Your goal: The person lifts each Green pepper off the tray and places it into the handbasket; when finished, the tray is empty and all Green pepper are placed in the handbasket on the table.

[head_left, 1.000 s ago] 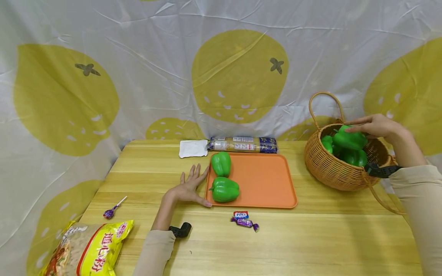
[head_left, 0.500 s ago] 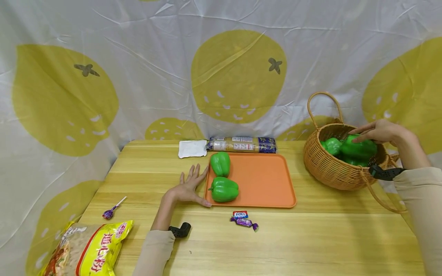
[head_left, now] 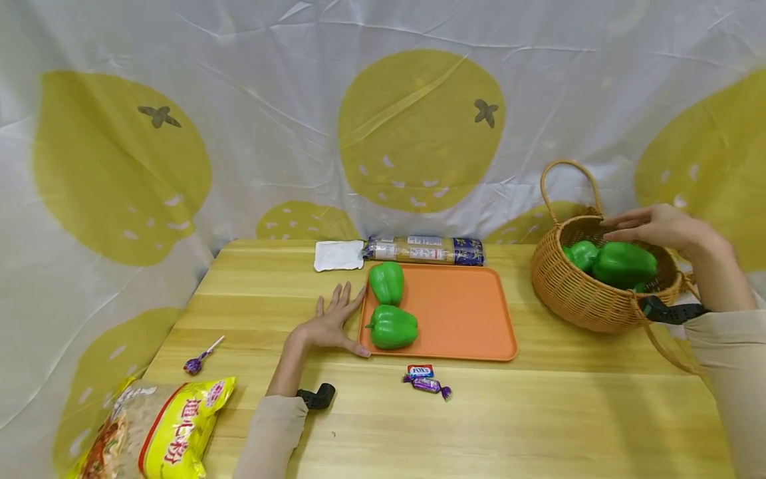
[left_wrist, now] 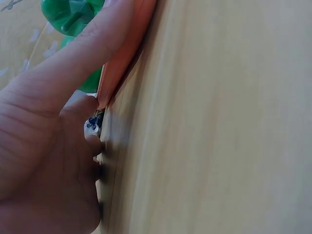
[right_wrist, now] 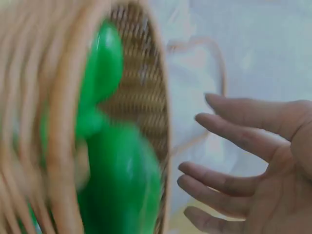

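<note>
My left hand [head_left: 329,324] lies with spread fingers at the left edge of an orange tray [head_left: 457,313], thumb at its front corner. Two green bell peppers sit on the tray's left side: one pepper [head_left: 387,283] behind, the other pepper [head_left: 393,327] in front. My right hand [head_left: 670,229] hovers over the wicker basket [head_left: 574,293], its fingers extended and holding nothing. Inside the basket are a large green pepper [head_left: 624,265] and further green peppers [head_left: 582,255], partly hidden. In the right wrist view the fingers [right_wrist: 219,183] are apart from the pepper [right_wrist: 122,175].
Behind the tray lie a noodle packet [head_left: 425,251] and a white packet [head_left: 338,255]. Two wrapped candies [head_left: 423,384] are in front of it. A lollipop [head_left: 200,358] and a yellow-and-clear food bag [head_left: 158,432] lie at the left. The basket's handle [head_left: 568,164] stands up.
My right hand has lowered a green pepper into the basket, let go of it and risen slightly. My left hand has stayed at the tray's edge.
</note>
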### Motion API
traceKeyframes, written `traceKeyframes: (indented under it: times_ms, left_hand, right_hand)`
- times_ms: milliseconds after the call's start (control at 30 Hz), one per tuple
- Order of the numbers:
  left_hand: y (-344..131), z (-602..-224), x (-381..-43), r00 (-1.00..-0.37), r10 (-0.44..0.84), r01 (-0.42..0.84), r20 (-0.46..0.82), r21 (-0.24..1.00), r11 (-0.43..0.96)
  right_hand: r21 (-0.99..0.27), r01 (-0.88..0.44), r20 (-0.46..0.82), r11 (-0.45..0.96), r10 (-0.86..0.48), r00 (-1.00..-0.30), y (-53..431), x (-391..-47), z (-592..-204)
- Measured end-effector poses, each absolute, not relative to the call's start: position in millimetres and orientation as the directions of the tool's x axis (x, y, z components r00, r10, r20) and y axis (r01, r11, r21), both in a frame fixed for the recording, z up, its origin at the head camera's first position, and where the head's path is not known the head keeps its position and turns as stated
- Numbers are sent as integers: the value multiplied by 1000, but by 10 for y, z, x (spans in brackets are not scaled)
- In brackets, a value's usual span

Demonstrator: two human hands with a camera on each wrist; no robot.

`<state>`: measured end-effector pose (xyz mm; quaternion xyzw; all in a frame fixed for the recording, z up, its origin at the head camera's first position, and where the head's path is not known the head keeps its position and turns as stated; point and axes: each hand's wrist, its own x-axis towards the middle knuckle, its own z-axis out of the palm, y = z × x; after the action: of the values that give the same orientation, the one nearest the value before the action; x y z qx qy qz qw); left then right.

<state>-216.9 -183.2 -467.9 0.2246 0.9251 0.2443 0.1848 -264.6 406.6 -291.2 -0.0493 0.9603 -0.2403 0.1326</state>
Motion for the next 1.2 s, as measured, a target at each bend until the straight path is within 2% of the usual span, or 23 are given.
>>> traceKeyframes:
  times_ms: [133,233,367,533,867,1200]
  left_hand:
    - [-1839,-4694,-2176,-831,506,322,-232,540,777]
    - [-1840,-4702,-2181,-833,502,319,-231,541,779]
    - [-1820,-4704,-2185,-831,505,322,-234,539,778]
    - [-1801,-4680,-2181,-827,511,323,-235,547,773]
    - [-1838,-4658,-2191,-834,497,309,-240,545,780]
    - [-1819,-4689,-2194,-828,495,305,-262,530,791]
  right_hand:
    - [-513,-88,-150,854,-190,-970,3577,-2473,-2896]
    - [-582,-194,-68,789,-285,-956,3109,-2325,-2955]
    - [-663,-333,42,671,-411,-911,2516,-2164,-3175]
    - [-725,-428,108,539,-526,-844,1898,-2061,-3525]
    - [-752,-490,54,440,-700,-712,1126,-2073,-3991]
    - [-735,-513,15,443,-746,-666,831,-2117,-4154]
